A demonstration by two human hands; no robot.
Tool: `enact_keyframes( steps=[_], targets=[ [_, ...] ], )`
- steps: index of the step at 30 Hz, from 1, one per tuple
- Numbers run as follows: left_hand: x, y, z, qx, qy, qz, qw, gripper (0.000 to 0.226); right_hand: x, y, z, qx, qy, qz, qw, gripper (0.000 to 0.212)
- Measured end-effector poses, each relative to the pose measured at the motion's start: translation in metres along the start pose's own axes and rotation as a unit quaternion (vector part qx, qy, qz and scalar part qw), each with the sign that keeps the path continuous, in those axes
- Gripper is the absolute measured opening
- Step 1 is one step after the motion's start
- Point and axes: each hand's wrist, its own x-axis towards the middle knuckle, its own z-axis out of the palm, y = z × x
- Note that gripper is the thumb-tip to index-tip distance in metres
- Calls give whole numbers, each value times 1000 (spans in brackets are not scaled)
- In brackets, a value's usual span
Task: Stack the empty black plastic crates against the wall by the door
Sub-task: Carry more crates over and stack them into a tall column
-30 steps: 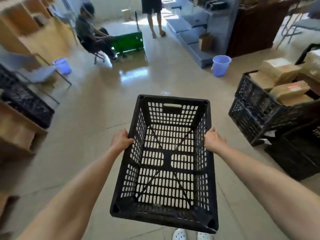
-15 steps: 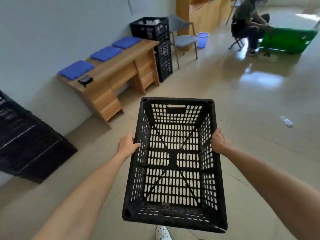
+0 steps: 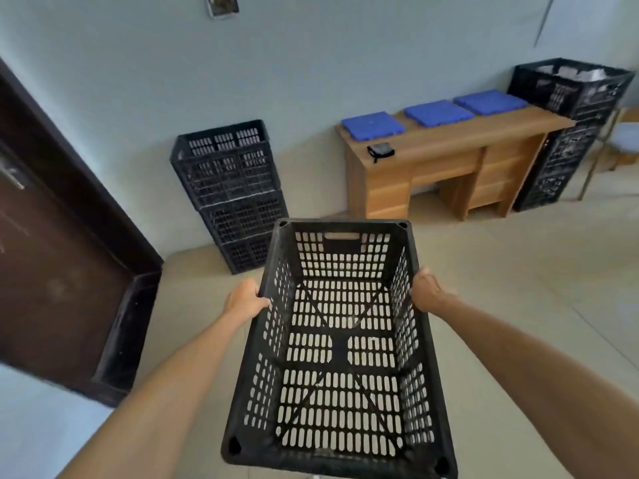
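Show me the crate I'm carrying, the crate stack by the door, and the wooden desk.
carried crate [image 3: 340, 350], head view, centre of its slotted floor
crate stack [image 3: 228, 174], head view, front wall of the top crate
wooden desk [image 3: 449, 136], head view, bare desktop

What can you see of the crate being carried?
The carried crate is black, plastic-looking and rectangular, with slotted walls and base, a handle cutout in the far end wall and diagonal ribs across the bottom. It is empty, open side up, held level above the floor, the left hand and right hand gripping its long rims.
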Motion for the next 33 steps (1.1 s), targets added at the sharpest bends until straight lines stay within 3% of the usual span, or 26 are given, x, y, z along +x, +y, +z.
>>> enact_keyframes(
  steps=[6, 11, 17, 22, 30, 33],
  targets=[
    [83, -90, -79, -10, 27, -68, 997, 35, 69, -164, 18, -30, -15, -65, 997, 25],
    [153, -129, -135, -9, 76, -93, 993, 21, 111, -271, 17, -72, -21, -107, 991, 28],
    [251, -154, -194, -10, 126, -125, 984, 19, 192, -373, 10, -42, -18, -135, 990, 23],
    [351, -154, -252, 0, 170, -157, 973, 24, 283, -461, -7, 1, -45, -191, 981, 41],
    [489, -157, -378, 90, 216, -172, 957, 35, 391, -620, -56, 31, -49, -267, 962, 52],
    [535, -162, -424, 88, 240, -173, 951, 39, 417, -672, -73, 16, -42, -306, 951, 31]
  ],
)
